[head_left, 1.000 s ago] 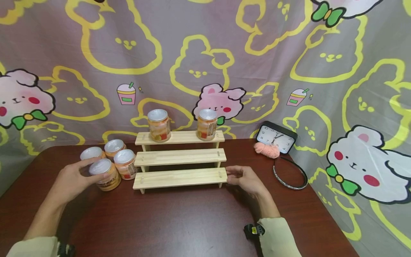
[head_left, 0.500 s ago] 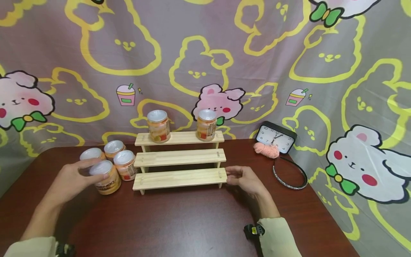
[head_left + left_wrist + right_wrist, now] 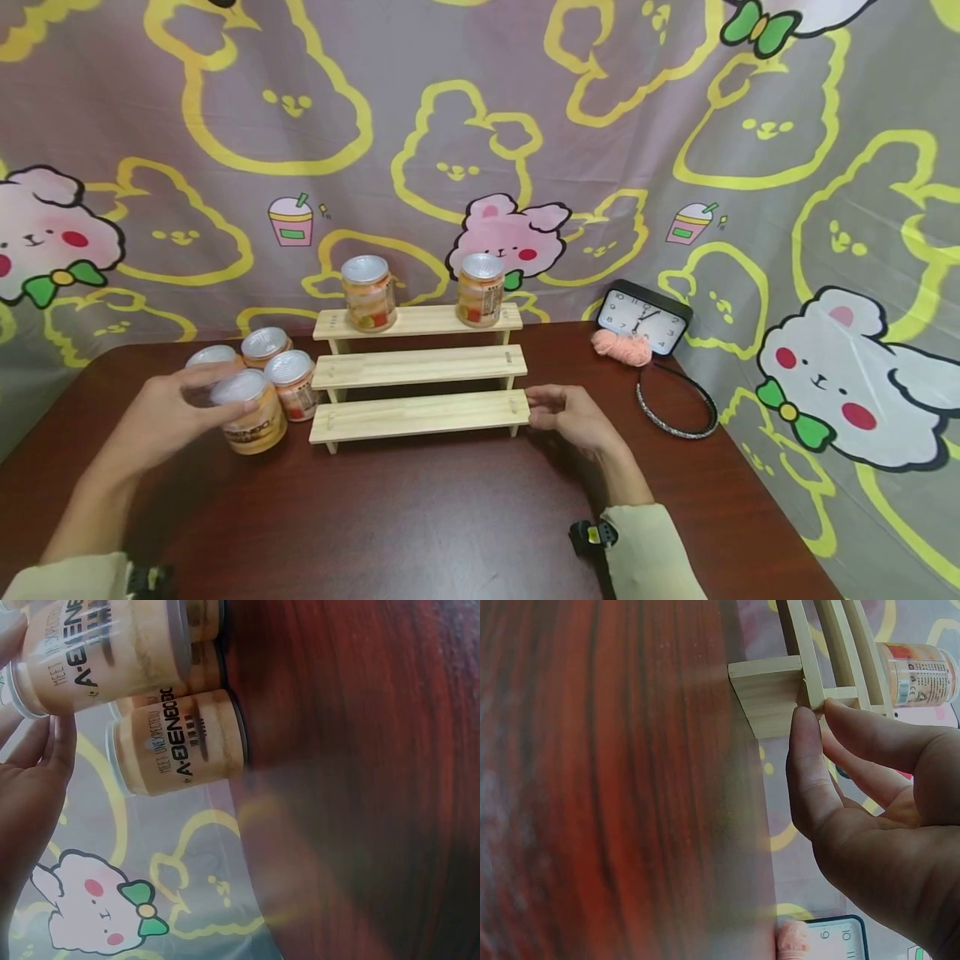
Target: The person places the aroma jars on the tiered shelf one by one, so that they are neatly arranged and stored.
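Note:
At the left, my left hand (image 3: 161,417) grips an orange-and-cream can (image 3: 257,427) with a silver lid, thumb and fingers around its upper part. The can's dark lettering shows in the left wrist view, where neighbouring cans stand behind it. Three similar cans (image 3: 294,392) stand close together on the table behind the held one. In the centre is a three-tier wooden display stand (image 3: 420,417). My right hand (image 3: 577,417) pinches the right end of its lowest board; in the right wrist view, thumb and forefinger meet at the board's edge (image 3: 810,675).
Two more cans stand apart on the stand's top tier, one left (image 3: 369,296) and one right (image 3: 482,292). Right of the stand are a black-framed clock (image 3: 660,321), a pink yarn bundle (image 3: 622,348) and a dark headband (image 3: 678,433). A patterned cloth (image 3: 600,167) hangs behind the brown table (image 3: 420,525).
The can in my left hand has shifted slightly right and toward me, and more of its front lettering shows. My right hand stays at the stand's end.

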A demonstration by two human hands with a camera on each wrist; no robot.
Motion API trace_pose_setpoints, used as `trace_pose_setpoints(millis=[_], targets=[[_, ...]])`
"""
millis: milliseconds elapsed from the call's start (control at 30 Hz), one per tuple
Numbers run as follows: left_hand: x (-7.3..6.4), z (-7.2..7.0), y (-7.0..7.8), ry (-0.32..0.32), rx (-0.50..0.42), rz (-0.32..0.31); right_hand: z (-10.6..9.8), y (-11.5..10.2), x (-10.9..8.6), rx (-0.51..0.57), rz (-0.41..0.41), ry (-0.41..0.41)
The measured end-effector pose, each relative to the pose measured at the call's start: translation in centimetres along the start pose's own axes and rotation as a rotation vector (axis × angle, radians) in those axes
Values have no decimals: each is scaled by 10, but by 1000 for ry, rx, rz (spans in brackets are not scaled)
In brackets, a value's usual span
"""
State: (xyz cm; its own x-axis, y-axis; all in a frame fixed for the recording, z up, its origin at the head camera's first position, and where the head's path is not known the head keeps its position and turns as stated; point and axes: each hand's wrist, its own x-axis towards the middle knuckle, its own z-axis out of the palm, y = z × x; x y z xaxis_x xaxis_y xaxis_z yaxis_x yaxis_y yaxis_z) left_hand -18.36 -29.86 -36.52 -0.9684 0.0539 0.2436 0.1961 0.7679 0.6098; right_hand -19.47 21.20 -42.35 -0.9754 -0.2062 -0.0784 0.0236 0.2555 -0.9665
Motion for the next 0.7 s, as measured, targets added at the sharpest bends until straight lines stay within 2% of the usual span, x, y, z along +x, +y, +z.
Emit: trace_pose_setpoints(millis=[500,567,700], targets=[[4,7,22,-43,-88,151,0,1,0,-1,-5,1],[6,9,25,-56,-92,156,0,0,0,2,-6,0],[8,11,33,-74,-82,123,0,-1,0,8,0,-1]])
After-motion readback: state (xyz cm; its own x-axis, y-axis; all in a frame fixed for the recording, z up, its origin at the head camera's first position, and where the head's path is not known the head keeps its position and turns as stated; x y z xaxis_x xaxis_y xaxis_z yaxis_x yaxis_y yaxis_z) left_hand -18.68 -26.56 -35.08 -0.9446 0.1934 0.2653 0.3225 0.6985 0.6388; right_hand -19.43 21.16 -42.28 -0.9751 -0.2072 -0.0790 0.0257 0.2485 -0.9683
